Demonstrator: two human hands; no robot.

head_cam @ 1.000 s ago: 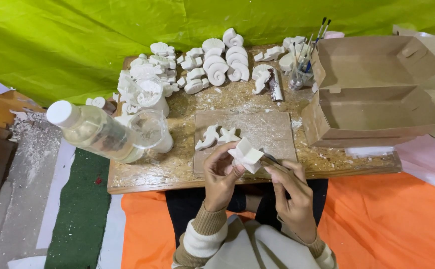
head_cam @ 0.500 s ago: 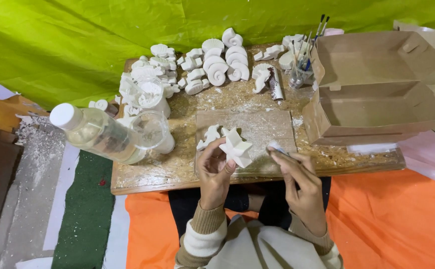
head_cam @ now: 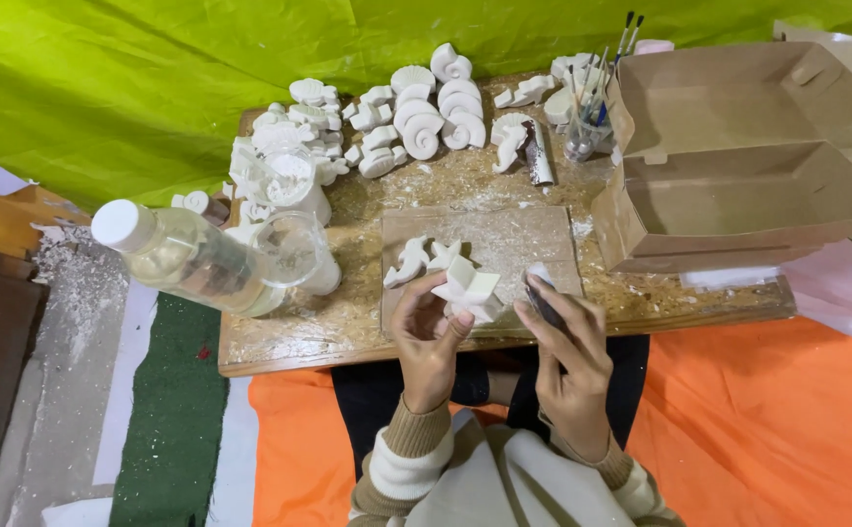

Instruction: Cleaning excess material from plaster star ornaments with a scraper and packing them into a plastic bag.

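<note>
My left hand (head_cam: 427, 333) holds a white plaster star-shaped figure (head_cam: 467, 289) up over the near edge of a low wooden table (head_cam: 280, 344). My right hand (head_cam: 565, 337) grips a small dark sanding piece (head_cam: 544, 301) just right of the star, a small gap between them. Two more white plaster pieces (head_cam: 421, 258) lie on a square work board (head_cam: 524, 239) just beyond my hands.
Many white plaster shells and figures (head_cam: 416, 117) crowd the table's far side. A clear plastic bottle (head_cam: 192, 258) and a glass jar (head_cam: 294, 249) stand at left. An open cardboard box (head_cam: 738, 166) sits at right, brushes in a cup (head_cam: 592, 117) beside it. Green cloth hangs behind.
The star figure has been turned in my left hand. My right hand has drawn slightly away from it, now showing the dark sanding piece.
</note>
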